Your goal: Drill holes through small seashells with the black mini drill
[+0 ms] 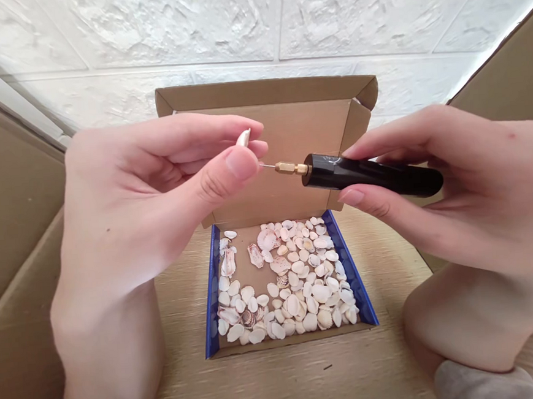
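Between the thumb and fingers of my left hand [155, 190] is a small white seashell [243, 138], held up above the box and partly covered by the thumb. My right hand [450, 191] grips a black mini hand drill [370, 176] lengthwise. A brass chuck [289, 168] at its front carries a thin bit that points left at the shell. The bit's tip reaches the left fingertips; whether it touches the shell is hidden. Below both hands, many small white and pinkish shells [308, 288] lie in a shallow cardboard box with blue sides [353, 272].
The box's brown lid [289, 198] stands raised behind it, near a white brick-patterned wall [179, 28]. Cardboard panels rise at the left [7, 183] and right [510, 69]. A short dark sliver [327, 367] lies on the wooden tabletop [263, 390] in front.
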Available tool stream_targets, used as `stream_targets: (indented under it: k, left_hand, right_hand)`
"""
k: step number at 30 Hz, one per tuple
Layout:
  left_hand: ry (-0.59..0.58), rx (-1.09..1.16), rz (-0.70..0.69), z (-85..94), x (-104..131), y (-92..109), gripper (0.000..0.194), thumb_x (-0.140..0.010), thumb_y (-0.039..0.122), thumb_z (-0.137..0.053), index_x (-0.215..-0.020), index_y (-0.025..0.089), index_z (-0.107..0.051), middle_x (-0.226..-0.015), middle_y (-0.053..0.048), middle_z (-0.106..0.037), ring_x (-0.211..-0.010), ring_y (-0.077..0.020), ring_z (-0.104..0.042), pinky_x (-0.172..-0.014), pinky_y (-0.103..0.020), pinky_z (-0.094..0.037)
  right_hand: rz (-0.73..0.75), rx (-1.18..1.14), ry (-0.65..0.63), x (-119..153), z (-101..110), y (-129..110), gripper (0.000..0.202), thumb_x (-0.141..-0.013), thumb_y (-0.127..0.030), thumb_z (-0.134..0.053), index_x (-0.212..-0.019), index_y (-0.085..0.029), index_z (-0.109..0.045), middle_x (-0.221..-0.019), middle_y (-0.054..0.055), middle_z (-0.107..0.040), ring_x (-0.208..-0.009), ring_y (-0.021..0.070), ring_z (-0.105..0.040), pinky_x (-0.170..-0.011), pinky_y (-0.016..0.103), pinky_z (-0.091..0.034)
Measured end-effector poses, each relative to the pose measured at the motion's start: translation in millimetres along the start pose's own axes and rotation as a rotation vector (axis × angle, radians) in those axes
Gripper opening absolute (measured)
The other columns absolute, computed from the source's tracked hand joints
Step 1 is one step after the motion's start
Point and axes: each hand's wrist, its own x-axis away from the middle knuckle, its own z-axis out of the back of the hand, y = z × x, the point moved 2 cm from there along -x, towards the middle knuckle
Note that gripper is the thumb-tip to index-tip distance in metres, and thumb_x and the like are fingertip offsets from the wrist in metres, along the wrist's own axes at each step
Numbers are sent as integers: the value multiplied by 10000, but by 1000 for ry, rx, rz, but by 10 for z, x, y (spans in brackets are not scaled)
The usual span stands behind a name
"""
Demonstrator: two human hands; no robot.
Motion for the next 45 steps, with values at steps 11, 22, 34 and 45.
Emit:
stream_targets:
  k: [11,22,34,45]
  left_hand:
    - [-36,-62,48,-19,-2,38,190,-836,263,-747,-1022,293,-772,-961,65,-777,-864,-187,-765,-733,-281,-681]
    - [-42,-32,20,-32,-2,27,215,-822,233,-761,-1034,267,-775,-958,40,-781,-862,-200,-765,-776,-309,-685]
    - [-6,-17,-15,-27,-8,12,225,-796,241,-784,-1019,216,-787,-935,-1,-786,-837,-241,-770,-773,-372,-695]
    - [43,-21,50,-40,3,-20,262,-770,304,-807,-1011,203,-794,-929,-35,-785,-849,-251,-759,-709,-326,-670]
  right_hand:
    - [7,-10,-7,0,0,-17,184,-834,-338,-694,-1006,-404,-684,-817,-77,-713,-581,170,-646,-509,351,-510]
    - [7,2,-9,-2,-4,-27,219,-843,-331,-674,-1044,-417,-682,-820,-74,-708,-607,179,-667,-507,360,-507]
    - [34,-2,-15,-8,-20,-28,80,-842,-299,-682,-907,-338,-655,-782,-75,-715,-614,162,-677,-473,356,-469]
    - [27,-29,-51,-9,-59,-18,81,-851,-357,-686,-922,-346,-649,-759,-67,-691,-615,176,-687,-488,349,-499]
